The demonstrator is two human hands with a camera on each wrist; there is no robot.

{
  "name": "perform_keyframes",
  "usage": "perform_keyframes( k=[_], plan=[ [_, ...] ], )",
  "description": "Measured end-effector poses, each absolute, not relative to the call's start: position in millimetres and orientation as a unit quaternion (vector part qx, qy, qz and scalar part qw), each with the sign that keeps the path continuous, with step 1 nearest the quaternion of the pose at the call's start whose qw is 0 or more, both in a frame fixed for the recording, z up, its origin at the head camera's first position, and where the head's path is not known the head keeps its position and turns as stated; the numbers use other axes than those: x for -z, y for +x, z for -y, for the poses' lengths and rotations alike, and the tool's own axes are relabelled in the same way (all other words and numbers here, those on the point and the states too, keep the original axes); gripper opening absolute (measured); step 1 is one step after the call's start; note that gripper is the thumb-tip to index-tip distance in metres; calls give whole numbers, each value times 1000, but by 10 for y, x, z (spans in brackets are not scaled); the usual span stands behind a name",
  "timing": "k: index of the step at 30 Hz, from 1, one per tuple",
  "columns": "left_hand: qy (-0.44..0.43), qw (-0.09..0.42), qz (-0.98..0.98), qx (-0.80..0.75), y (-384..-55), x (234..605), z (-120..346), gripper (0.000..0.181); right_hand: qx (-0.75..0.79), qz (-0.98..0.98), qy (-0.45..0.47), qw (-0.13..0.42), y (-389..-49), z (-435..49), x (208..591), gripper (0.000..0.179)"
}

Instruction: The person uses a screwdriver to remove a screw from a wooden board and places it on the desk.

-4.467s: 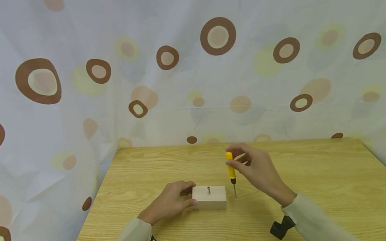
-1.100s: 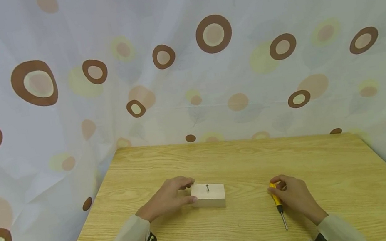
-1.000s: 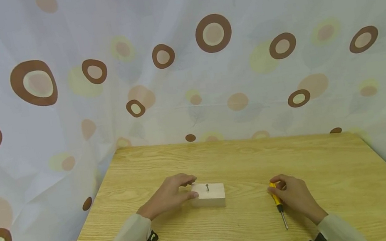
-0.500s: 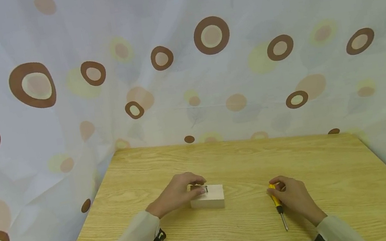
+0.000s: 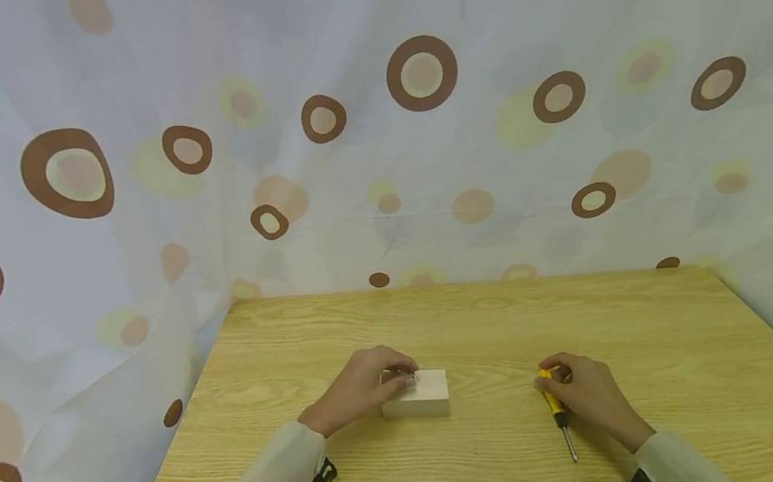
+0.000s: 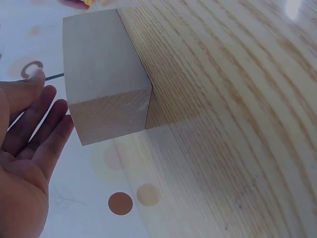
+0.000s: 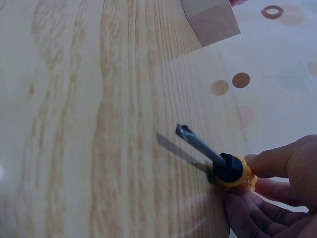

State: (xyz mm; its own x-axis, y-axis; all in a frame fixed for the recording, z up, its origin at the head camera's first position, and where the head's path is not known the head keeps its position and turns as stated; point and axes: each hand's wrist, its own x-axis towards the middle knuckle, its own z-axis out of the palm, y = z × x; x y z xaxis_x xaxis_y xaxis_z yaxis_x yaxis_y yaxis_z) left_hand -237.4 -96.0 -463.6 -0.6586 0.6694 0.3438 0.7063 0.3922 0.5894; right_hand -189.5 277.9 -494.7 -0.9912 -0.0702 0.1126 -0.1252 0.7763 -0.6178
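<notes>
A pale wooden block (image 5: 416,407) lies on the table, with a thin screw (image 6: 55,77) standing up from its top face. My left hand (image 5: 362,384) reaches over the block's left part and pinches the screw between thumb and fingertips, which hide its head. In the left wrist view the threaded shank shows between thumb and block. To the right, my right hand (image 5: 593,392) holds a screwdriver (image 5: 557,409) by its yellow handle. Its steel shaft points down toward the near side of the table, and the right wrist view shows a cross-shaped tip.
The light wood-grain table (image 5: 497,459) ends at the back against a white curtain (image 5: 355,44) with brown and beige dots, which also hangs at both sides. Each wrist wears a small black camera, such as the left one's camera (image 5: 324,474).
My left hand has moved from the block's left end onto the screw. Earlier, my right hand carried the screwdriver from beside the block to the right and nearer; since then it stays put.
</notes>
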Motion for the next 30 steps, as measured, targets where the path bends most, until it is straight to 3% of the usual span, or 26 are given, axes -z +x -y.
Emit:
perform_keyframes(
  k=[22,30],
  plan=[
    [-393,56,853,340,-2365,4637,859,8,-327,943,53,45,-1903,-2786,4949,32],
    [-411,60,849,326,-2394,4643,852,13,-326,943,52,46,-1892,-2782,4935,31]
  ],
)
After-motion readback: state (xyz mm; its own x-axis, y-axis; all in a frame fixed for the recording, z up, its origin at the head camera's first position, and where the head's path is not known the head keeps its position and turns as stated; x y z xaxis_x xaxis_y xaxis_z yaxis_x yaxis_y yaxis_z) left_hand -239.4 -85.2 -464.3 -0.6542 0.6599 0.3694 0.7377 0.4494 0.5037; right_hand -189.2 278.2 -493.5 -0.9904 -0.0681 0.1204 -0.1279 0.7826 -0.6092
